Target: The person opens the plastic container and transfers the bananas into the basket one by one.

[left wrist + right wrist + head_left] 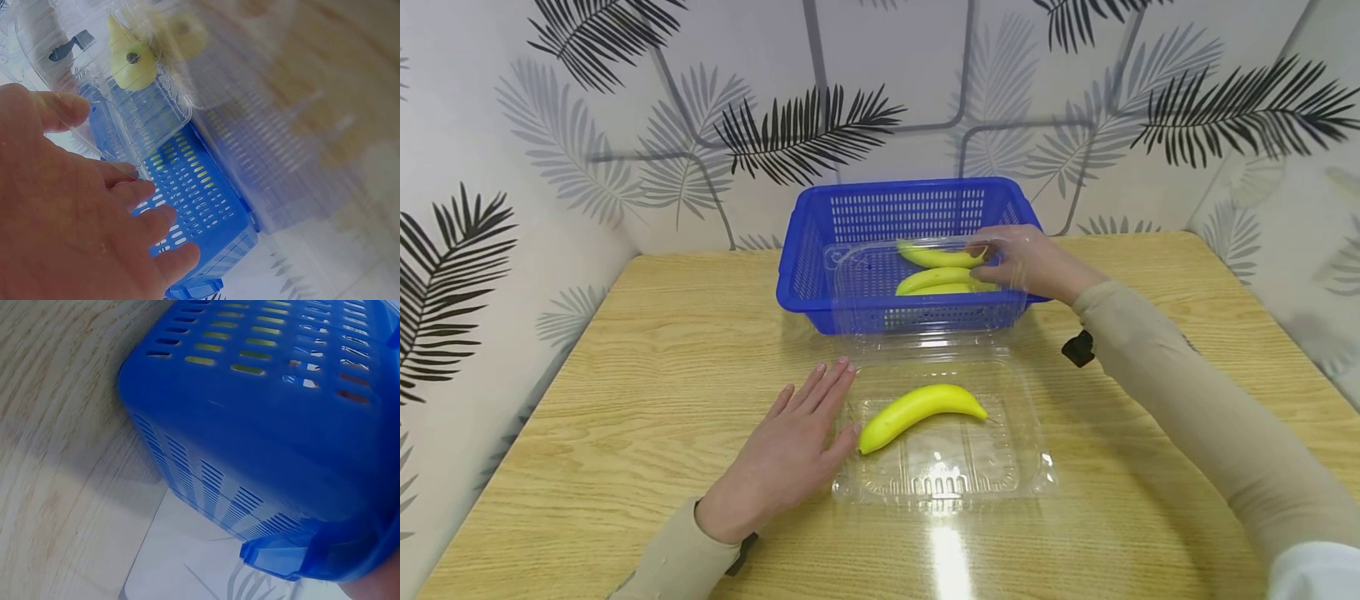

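A yellow banana [917, 412] lies in the base of a clear plastic clamshell box [940, 475], its lid [857, 329] raised in front of the basket. Flat and with fingers extended, my left hand [782, 458] rests at the box's left side, thumb near the banana's end; the left wrist view also shows this hand [81, 200] beside the clear plastic. My right hand [1030, 258] reaches into a blue basket [808, 242], its thumb and fingers at the right ends of several bananas [936, 277]. The lid overlaps those fingers, so whether they grip a banana is unclear.
The basket stands at the back of a wooden table [700, 333], near a wall [760, 67] with leaf prints. In the right wrist view, the basket's perforated side [250, 419] fills much of the picture.
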{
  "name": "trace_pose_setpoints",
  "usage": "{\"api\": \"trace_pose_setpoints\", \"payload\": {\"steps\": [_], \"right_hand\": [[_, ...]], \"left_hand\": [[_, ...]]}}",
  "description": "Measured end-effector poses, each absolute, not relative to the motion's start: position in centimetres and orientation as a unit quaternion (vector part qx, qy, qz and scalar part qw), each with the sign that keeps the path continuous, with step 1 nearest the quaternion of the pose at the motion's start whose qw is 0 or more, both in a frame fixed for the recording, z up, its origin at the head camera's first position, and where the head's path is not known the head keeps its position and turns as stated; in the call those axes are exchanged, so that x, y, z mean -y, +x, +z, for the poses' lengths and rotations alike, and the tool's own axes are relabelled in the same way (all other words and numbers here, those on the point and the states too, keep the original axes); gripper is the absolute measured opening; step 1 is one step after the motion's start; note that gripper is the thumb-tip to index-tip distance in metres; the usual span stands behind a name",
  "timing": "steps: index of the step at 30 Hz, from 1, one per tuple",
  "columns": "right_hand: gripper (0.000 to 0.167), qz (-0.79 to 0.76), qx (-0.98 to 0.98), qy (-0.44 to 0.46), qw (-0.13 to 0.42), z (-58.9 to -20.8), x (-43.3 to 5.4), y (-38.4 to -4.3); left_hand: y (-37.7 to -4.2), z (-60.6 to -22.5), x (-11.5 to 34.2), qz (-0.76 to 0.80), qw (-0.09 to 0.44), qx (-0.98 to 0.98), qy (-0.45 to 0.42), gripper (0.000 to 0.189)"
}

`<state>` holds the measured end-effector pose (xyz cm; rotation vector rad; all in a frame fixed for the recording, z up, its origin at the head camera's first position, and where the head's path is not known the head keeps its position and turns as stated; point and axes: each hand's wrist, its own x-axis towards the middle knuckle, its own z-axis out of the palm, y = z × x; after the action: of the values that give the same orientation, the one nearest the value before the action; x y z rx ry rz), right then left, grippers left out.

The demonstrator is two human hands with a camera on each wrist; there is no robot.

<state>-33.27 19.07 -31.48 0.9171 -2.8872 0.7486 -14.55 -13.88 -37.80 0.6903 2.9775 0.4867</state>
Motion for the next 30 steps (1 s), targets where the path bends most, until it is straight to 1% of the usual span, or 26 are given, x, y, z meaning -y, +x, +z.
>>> {"api": "trace_pose_setpoints", "payload": {"steps": [8, 17, 22, 30], "right_hand": [[0.04, 0.235, 0.926, 0.295, 0.022, -31.6, -19.5, -33.3], [0.042, 0.208, 0.941, 0.265, 0.028, -31.2, -19.9, -32.9], [0.041, 0.246, 0.938, 0.245, 0.022, -30.9, -20.2, -32.7], [0.036, 0.286, 0.922, 0.26, 0.033, -30.3, -20.7, -32.4]], "left_hand": [[-14.5, -37.9, 13.9, 0.159, 0.023, -0.961, 0.223, 0.065], [-14.5, -37.9, 13.9, 0.158, 0.022, -0.961, 0.225, 0.065], [-14.5, -37.9, 13.9, 0.158, 0.025, -0.961, 0.224, 0.065], [-14.5, -37.8, 13.9, 0.16, 0.025, -0.961, 0.223, 0.065]]}}
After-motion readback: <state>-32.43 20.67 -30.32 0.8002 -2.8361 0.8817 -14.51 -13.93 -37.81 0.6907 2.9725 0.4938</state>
